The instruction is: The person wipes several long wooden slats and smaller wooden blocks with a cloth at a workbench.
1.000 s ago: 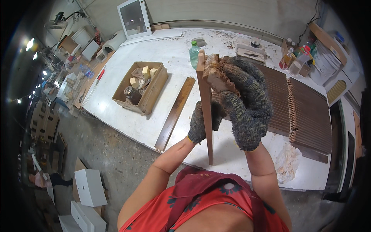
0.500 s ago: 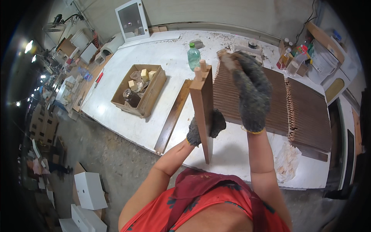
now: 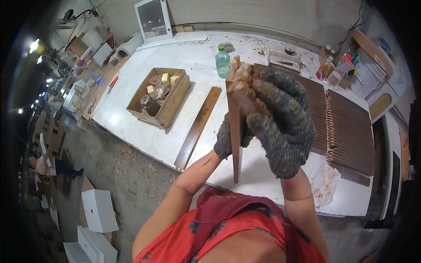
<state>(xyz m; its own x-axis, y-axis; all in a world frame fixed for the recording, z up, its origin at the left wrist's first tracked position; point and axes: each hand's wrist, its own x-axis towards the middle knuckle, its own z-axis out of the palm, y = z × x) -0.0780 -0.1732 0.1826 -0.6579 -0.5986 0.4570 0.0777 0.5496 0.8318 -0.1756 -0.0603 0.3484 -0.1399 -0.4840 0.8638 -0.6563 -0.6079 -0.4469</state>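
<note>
A brown wooden board [image 3: 235,158] stands on end on the table, with pale dowels [image 3: 237,59] sticking up from its top. My gloved left hand [image 3: 224,138] is closed round its lower half from behind. My right hand [image 3: 285,125], in a dark grey knit glove, grips a brown-stained wad that looks like a rag [image 3: 245,90]. The rag is against the upper part of the board, hiding some of it. To the left, a single brown wooden strip [image 3: 199,127] lies flat on the table.
Rows of brown wooden pieces [image 3: 351,127] with dowelled ends cover the table's right side. A cardboard box [image 3: 169,116] holds a jar and pale blocks. Behind the board stands a green bottle [image 3: 222,63]. Crumpled white material [image 3: 325,184] lies near the front edge. Bottles [image 3: 324,69] stand far right.
My right hand has come down and left with the rag, from above the stacked pieces to the upper board. The board's top has shifted slightly right and is more upright.
</note>
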